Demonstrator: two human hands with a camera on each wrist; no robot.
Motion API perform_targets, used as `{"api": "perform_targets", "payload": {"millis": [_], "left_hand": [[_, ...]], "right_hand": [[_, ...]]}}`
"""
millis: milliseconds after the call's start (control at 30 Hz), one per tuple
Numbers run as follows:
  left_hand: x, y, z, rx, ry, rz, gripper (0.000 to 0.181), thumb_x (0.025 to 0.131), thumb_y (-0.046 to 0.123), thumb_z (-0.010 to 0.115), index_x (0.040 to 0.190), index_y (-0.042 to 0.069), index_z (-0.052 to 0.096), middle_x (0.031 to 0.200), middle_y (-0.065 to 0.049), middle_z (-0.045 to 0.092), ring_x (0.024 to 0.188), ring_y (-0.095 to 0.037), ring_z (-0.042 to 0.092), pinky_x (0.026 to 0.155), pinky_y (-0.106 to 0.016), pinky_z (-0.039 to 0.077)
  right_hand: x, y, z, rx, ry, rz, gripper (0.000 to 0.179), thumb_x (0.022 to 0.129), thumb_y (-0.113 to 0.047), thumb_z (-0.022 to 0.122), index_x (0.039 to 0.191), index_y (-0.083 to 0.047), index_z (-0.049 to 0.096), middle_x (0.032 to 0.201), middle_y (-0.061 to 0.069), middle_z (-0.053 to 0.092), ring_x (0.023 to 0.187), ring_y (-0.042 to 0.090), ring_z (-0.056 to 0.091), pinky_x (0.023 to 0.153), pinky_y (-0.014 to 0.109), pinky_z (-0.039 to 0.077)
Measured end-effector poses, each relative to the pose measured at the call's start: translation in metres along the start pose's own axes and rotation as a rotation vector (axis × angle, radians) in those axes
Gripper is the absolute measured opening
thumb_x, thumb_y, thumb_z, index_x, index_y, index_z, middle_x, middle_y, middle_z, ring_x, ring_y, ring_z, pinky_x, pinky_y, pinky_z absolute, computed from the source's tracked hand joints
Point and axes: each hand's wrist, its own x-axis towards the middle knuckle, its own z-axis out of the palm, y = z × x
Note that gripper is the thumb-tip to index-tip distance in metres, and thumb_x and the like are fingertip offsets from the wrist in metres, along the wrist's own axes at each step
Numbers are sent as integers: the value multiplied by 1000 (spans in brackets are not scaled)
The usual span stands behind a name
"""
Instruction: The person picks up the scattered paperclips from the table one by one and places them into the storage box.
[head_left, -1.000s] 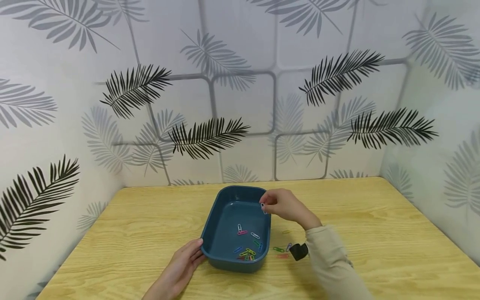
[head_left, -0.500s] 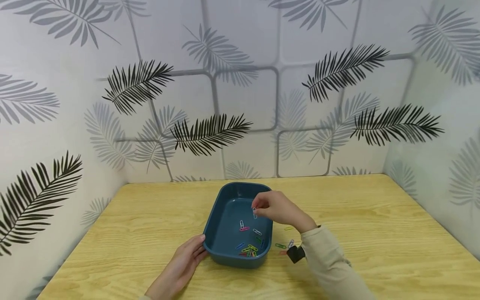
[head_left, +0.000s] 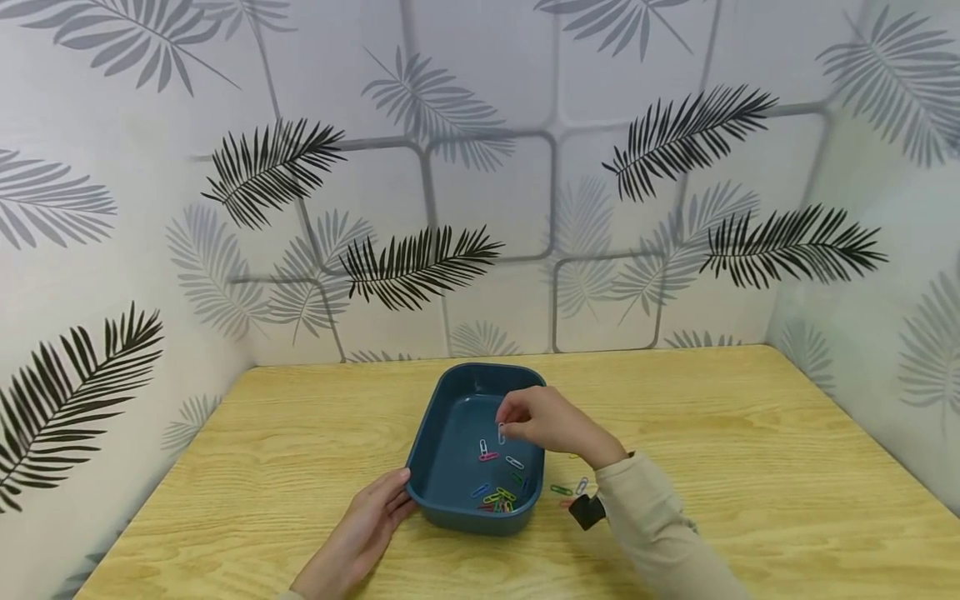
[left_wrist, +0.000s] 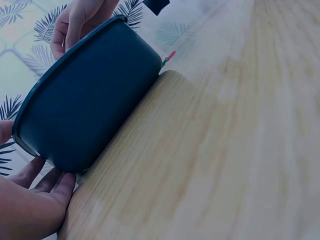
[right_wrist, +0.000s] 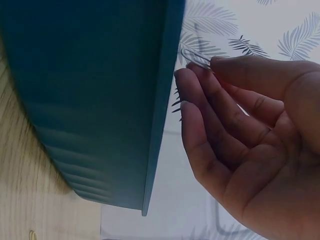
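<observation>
A deep blue plastic tray stands on the table, with several coloured paper clips scattered over its floor, mostly towards the near end. At its near left corner my left hand holds it, thumb at the rim and fingers against the outer wall. Over the tray's right side, my right hand pinches a white paper clip between thumb and fingertips. That clip hangs above the tray floor, past the rim. Two white clips and a pink clip lie mid-tray.
On the wood-look table, right of the tray, lie a green paper clip, a pale one and a reddish one, close to the black device at the right wrist. Leaf-patterned walls enclose the back and sides.
My right hand has moved left and slightly down, from the tray's right rim to over its inside, still pinching the white paper clip. The left hand stays at the corner.
</observation>
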Motion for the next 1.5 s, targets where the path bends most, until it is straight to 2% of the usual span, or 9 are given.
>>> {"api": "perform_targets", "payload": {"millis": [200, 333, 467, 533, 800, 933, 1100, 1300, 1500], "left_hand": [[3, 1, 0, -9, 0, 8, 61, 100, 28, 56, 138, -15, 35, 123, -13, 56, 108, -15, 55, 94, -31, 45], [3, 2, -1, -13, -12, -7, 63, 101, 30, 54, 141, -13, 32, 135, -20, 47, 117, -21, 50, 100, -35, 42], [0, 0, -2, -20, -23, -23, 64, 101, 31, 53, 142, -12, 30, 141, -22, 40, 120, -22, 48, 103, -37, 39], [-1, 0, -2, -18, -28, -21, 64, 101, 31, 53, 142, -12, 30, 139, -20, 42, 117, -19, 50, 102, -36, 40], [1, -2, -1, 3, -14, -3, 65, 100, 30, 55, 139, -15, 32, 134, -19, 49, 116, -19, 51, 99, -34, 42], [1, -2, -1, 19, -13, 4, 65, 100, 31, 55, 139, -16, 32, 133, -19, 50, 116, -19, 51, 99, -34, 42], [1, -2, -1, 28, -28, -6, 67, 101, 33, 53, 140, -15, 29, 137, -22, 46, 119, -21, 49, 103, -38, 39], [1, -1, -2, 9, -24, -23, 67, 101, 34, 52, 142, -13, 27, 141, -25, 40, 121, -23, 47, 105, -40, 37], [1, -1, -1, -7, -14, -32, 67, 102, 33, 51, 144, -12, 26, 146, -30, 31, 128, -29, 41, 106, -41, 36]], "right_hand": [[1, -4, 0, 20, -18, -9, 3, 91, -5, 66, 92, -2, 68, 79, 0, 68, 74, 21, 65, 65, 25, 52], [1, -4, 2, 31, -26, -18, 4, 92, -4, 65, 93, -2, 68, 79, -1, 67, 74, 20, 65, 66, 23, 51], [1, -3, 4, 30, -23, -22, 4, 92, -4, 65, 94, -1, 68, 78, -4, 66, 71, 13, 63, 65, 23, 51], [0, -3, 5, 28, -18, -20, 4, 92, -3, 64, 95, -2, 68, 79, -4, 66, 71, 11, 62, 66, 24, 51], [-1, -4, 5, 39, -1, -3, 7, 92, -2, 64, 98, -3, 67, 86, 4, 68, 79, 25, 66, 69, 26, 52], [-1, -5, 4, 33, -1, 5, 7, 92, -3, 64, 98, -3, 67, 87, 5, 68, 78, 18, 65, 69, 25, 52], [-2, -5, 3, 15, -3, -1, 7, 92, -4, 65, 98, -4, 68, 88, 2, 68, 77, 10, 63, 70, 25, 53], [-5, -2, 2, -10, -24, -31, 8, 92, -6, 66, 99, -4, 68, 90, 0, 67, 79, 9, 62, 70, 23, 51], [-13, 5, 0, -66, -20, -50, 9, 93, -6, 65, 100, -5, 69, 92, 0, 68, 82, 11, 64, 72, 25, 53]]}}
